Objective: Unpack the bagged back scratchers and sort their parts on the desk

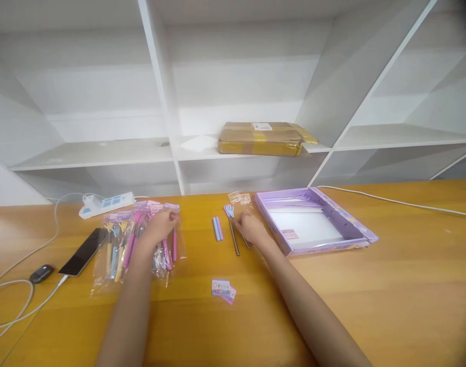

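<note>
My left hand (161, 225) is over a pile of clear plastic bags of back scratchers (123, 243), with pink, blue and yellow hand-shaped heads. Its fingertips are pinched at the top of a pink back scratcher (174, 245); whether plastic lies between is unclear. My right hand (252, 228) rests with curled fingers on the upper end of a metal-rod back scratcher (246, 243), whose head it hides. Beside it lies a blue-headed back scratcher (233, 235) with a bare metal rod. Blue and purple handle sleeves (217, 229) lie left of it.
An open purple box (325, 246) stands at the right with purple scratchers inside. Small cards (222, 290) lie in front, clear plastic pieces (239, 198) behind. At left are a phone (83, 253), cables, a black mouse-like object (42, 273) and a power strip (108, 204). A cardboard box (261, 140) sits on the shelf.
</note>
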The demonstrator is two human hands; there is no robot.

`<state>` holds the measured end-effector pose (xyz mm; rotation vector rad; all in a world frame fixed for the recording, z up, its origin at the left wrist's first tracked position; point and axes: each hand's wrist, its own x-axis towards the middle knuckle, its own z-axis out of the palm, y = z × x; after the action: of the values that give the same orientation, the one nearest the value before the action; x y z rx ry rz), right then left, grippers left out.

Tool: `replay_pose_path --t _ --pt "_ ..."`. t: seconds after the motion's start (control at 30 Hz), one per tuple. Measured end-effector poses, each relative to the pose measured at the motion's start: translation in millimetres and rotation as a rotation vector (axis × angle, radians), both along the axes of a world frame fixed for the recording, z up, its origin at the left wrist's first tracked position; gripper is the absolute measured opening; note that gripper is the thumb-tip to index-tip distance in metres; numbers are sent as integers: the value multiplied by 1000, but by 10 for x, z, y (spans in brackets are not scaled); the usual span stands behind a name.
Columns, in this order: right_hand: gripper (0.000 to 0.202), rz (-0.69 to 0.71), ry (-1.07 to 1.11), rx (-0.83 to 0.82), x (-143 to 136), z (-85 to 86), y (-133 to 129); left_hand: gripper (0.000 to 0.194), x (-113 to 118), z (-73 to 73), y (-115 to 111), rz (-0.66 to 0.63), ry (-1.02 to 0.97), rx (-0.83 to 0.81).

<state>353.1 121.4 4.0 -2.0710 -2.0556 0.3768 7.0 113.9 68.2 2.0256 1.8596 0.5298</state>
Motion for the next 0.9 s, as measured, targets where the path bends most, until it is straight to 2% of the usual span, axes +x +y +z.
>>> replay_pose_path --t 0.07,0.13,0.23,0.37,0.5,0.57,0.67,0.8,0.9 --pt "45 -11 2 -2 -3 -2 -2 34 -173 35 9 69 63 -13" --pt "44 -21 4 -1 -9 11 -6 33 -205 3 10 59 130 -39" --pt "36 -28 7 3 -19 66 -21 37 -21 -119 7 75 260 -50" --pt "27 -33 13 12 -35 196 -75 56 330 -293 -9 145 469 -8" --pt "24 -32 49 41 -55 347 -140 41 428 -326 -28 148 483 -5" --pt "24 -30 74 63 -65 426 -164 37 400 -256 -37 154 421 -24" --pt "23 8 175 125 -78 570 -212 33 387 -68 -74 101 229 -16" --pt "23 161 560 264 -96 846 -387 41 544 231 -242 -125 -130 50" --pt "35 299 855 208 -123 1082 -611 62 762 432 -468 -286 -253 17"
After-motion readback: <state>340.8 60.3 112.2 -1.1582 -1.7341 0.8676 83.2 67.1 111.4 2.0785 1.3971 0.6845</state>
